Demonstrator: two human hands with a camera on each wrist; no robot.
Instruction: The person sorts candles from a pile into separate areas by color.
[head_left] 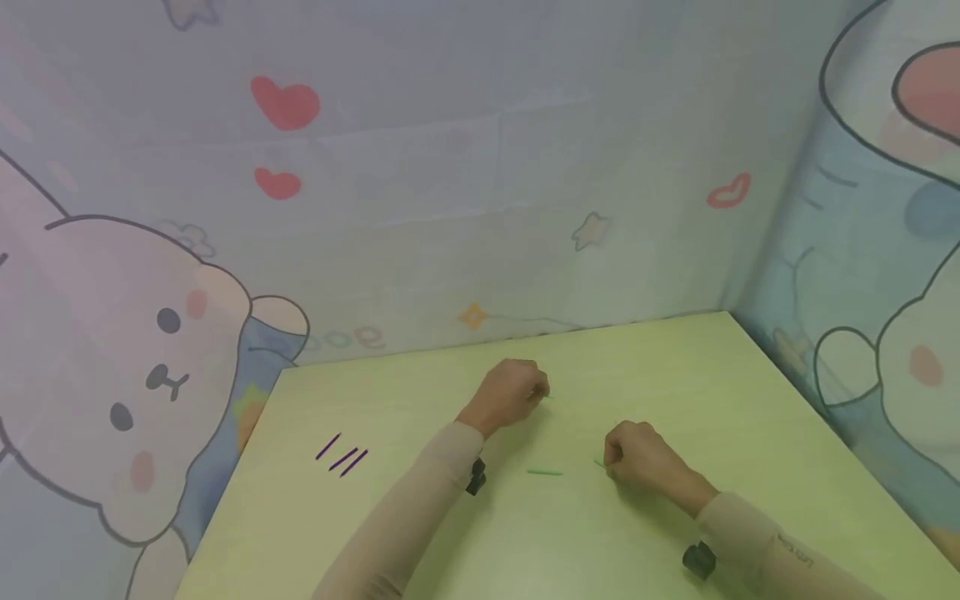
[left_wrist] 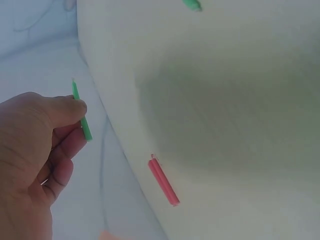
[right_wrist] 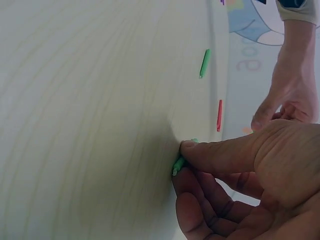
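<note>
My left hand (head_left: 506, 393) is over the far part of the table, pinching a thin green candle (left_wrist: 84, 125) between thumb and fingers, wick end up in the left wrist view. Closer to the front, my right hand (head_left: 645, 458) pinches another green candle (right_wrist: 178, 164) low over the tabletop, thumb covering part of it. Between the hands a third green candle (head_left: 544, 472) lies on the table. A red candle (left_wrist: 164, 182) lies below the left hand in the left wrist view; the left arm hides it in the head view.
Three purple candles (head_left: 343, 458) lie slantwise on the left of the pale yellow table (head_left: 637, 367). Behind the table and at both sides hangs a printed cloth (head_left: 420, 183) with hearts and cartoon animals. A small black device (head_left: 699, 560) is on the right wrist.
</note>
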